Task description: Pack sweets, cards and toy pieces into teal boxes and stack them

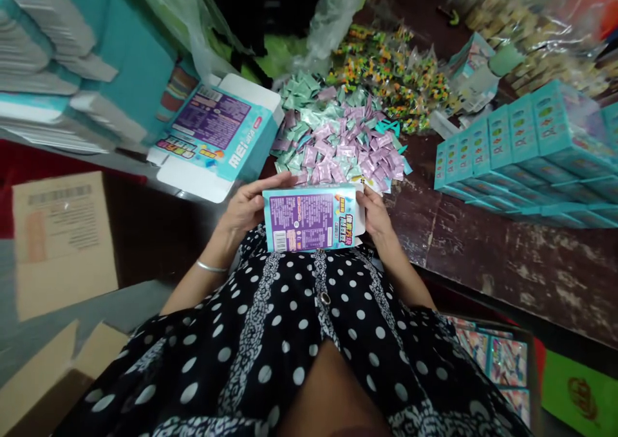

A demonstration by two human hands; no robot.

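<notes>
while gripped at both ends over the lap, one teal carton (309, 219) with purple printed panel, left hand (247, 206) clamped on one end, right hand (375, 215) on the other, one flat carton blank (215, 134) just beyond, one pile of pink and green sachets (338, 141) on the table (506, 257)

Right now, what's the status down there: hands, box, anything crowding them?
Left hand and right hand grip the teal box by its ends, over the lap. Sachet pile just beyond on the table. Nothing between hands and box.
</notes>
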